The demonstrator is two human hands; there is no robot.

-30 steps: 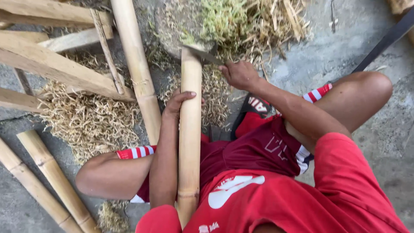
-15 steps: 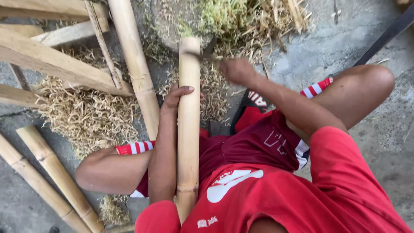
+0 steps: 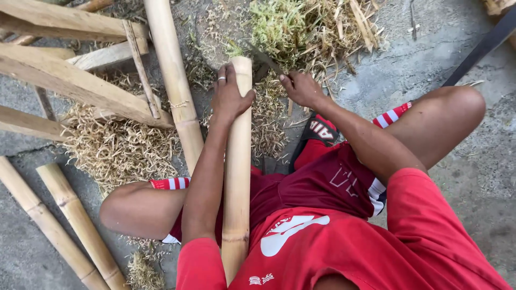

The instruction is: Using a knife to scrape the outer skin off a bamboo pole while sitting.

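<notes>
Bamboo pole gripped higher, blade back at its tip

Concrete floor (image 3: 408, 59), grey and rough, carries everything here. A frame (image 3: 70, 86) of pale squared timber lies at the upper left, with a long bamboo culm (image 3: 172, 80) slanting across it and two more poles (image 3: 64, 225) at the lower left, all smooth, round and jointed.

The pole (image 3: 238, 177) in work runs up from the person's lap, between the knees, to a cut top end near the heap of shavings (image 3: 118, 150); those are curly, dry and straw-coloured, with a greener, fresher tuft (image 3: 279, 21) just beyond the pole's tip.

The left hand (image 3: 230, 96) has slid up the pole since a second ago: then it lay part-way down the shaft, now it is wrapped around the top end, fingers closed on it, a ring showing. The right hand (image 3: 302, 88) has drawn in too and is fisted around the handle of a dark knife (image 3: 264, 58), whose blade meets the pole's tip at a slant. By my reading, the higher hold steadies the end for another paring cut.
</notes>
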